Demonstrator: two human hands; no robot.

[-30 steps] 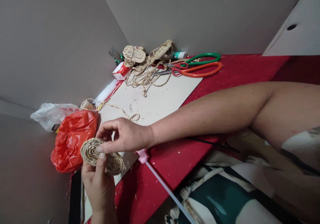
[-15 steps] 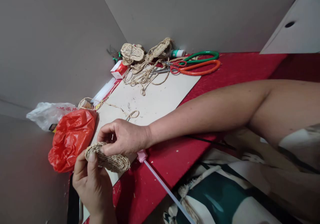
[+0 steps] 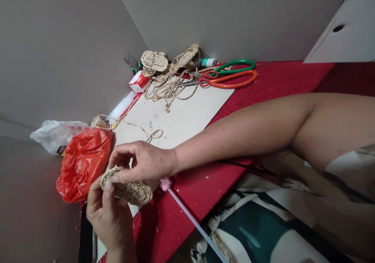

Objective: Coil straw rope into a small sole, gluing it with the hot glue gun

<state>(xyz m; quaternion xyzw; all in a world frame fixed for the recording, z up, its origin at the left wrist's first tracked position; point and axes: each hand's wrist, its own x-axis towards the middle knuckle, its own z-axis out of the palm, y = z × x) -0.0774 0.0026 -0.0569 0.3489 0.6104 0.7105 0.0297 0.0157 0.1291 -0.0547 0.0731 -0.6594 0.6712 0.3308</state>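
Head camera, reading left to right: a white plastic bag (image 3: 55,136) and a red plastic bag (image 3: 82,163) lie against the wall at the left edge of the tabletop (image 3: 275,79), and just beside the red one the left hand (image 3: 109,218) comes up from below, thumb pressed on a small oval woven straw mat (image 3: 129,188). The right hand (image 3: 143,161) reaches across from the right and pinches the mat's upper rim between thumb and fingers, so both hands are closed on it, holding it just above the near corner of a pale board (image 3: 178,118). The step looks like shaping or checking the mat's edge; any next move calls for a steady two-handed grip while it turns. Room is tight at the left, with bags, wall and a dark object close by. Farther right the board is open, with loose straw cord (image 3: 170,87) and scissors (image 3: 231,75) well apart at the back.
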